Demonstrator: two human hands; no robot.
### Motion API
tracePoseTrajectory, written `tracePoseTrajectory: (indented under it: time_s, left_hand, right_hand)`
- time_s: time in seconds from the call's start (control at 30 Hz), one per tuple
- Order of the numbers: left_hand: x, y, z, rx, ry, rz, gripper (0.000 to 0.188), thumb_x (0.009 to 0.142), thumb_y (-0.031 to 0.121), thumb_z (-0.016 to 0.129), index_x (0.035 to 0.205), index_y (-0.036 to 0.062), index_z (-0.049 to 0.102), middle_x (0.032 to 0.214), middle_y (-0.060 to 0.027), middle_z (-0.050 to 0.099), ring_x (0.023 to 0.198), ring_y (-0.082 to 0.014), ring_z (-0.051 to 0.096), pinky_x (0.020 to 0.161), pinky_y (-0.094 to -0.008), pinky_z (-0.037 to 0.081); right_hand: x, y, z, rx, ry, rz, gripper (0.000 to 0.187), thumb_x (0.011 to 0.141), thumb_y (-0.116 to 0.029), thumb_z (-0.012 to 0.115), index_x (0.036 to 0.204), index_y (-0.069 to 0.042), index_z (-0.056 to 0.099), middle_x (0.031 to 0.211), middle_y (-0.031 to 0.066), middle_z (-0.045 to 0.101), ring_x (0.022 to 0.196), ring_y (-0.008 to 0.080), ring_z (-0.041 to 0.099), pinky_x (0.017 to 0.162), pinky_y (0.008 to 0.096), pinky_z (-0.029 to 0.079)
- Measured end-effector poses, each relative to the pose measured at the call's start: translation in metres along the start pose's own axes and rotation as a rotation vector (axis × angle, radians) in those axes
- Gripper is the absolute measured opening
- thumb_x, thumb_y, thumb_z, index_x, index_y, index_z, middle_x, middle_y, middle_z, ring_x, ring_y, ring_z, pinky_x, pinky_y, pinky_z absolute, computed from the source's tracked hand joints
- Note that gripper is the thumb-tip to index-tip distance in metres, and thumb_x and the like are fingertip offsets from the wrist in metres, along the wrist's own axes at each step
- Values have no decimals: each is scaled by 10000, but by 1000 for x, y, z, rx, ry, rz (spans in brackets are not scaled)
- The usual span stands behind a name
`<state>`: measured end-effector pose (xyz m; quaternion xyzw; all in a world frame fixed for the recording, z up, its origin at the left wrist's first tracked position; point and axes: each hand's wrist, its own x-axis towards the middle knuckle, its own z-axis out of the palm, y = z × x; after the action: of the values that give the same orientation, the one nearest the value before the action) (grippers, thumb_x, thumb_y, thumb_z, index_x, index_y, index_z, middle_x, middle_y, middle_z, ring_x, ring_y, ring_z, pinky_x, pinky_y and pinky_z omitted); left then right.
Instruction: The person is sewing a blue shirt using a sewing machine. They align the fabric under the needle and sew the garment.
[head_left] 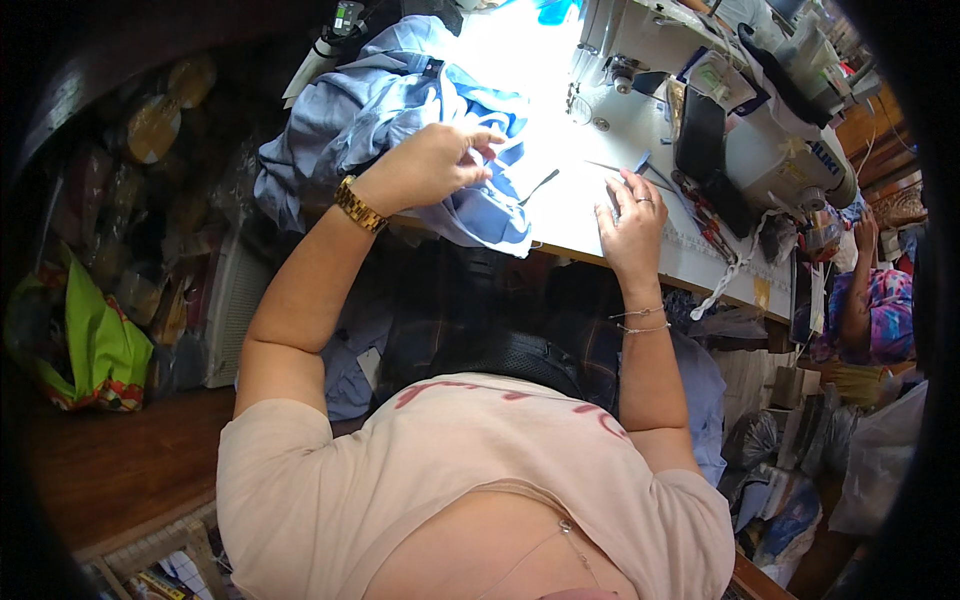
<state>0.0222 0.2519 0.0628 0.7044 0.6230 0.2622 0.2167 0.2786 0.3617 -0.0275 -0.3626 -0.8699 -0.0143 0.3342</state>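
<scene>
A crumpled light-blue garment [370, 110] lies bunched over the left front of a white sewing table [640, 225]. Over its right part is my left hand [440, 160], a gold watch on its wrist, fingers loosely bent and apart with nothing visible between them. My right hand [632, 220] rests on the bright tabletop, its fingers slightly curled and spread. Near its fingertips lies a thin dark pointed item, too small to name. Between my hands sits a small dark slender thing [540, 187]. Strong lamp glare washes out the cloth's right edge.
A white sewing machine [790, 170] stands at the right, with a black phone-like case [700, 135] and red-handled tools [715, 235] beside it. A green bag [100, 330] and packed shelves are at the left. Another person's arm [858, 290] shows far right.
</scene>
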Motion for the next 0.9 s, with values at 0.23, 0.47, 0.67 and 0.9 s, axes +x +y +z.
tracePoseTrajectory:
  time_s: [0.23,0.47,0.67,0.9]
  left_hand:
    - [25,-6,-39,116,608,192,160,875,125,600,1003,49,658,895,-92,684,832,-158,676,707,-240,539]
    - [-1,41,6,53,335,366,132,763,107,672,882,59,645,719,-81,646,614,-155,624,557,-253,494]
    - [-50,31,69,161,298,283,364,677,179,768,949,75,549,838,-58,602,719,-201,587,675,-318,460]
    - [-62,22,81,141,604,253,178,641,3,724,778,76,638,783,-44,626,753,-220,602,675,-319,462]
  right_hand:
    - [-7,-9,-14,392,121,-9,168,728,-21,647,889,-56,615,816,78,557,767,229,543,707,341,439]
    - [-15,-26,-24,512,-2,-269,170,735,-92,682,901,-98,644,809,63,584,794,233,543,707,369,433]
    - [-20,-57,-11,360,49,-299,119,720,-194,712,833,-189,677,836,-44,612,839,172,529,797,345,347]
    - [-26,-55,-31,494,70,-144,74,738,-152,719,804,-130,691,686,-23,624,716,151,543,791,328,352]
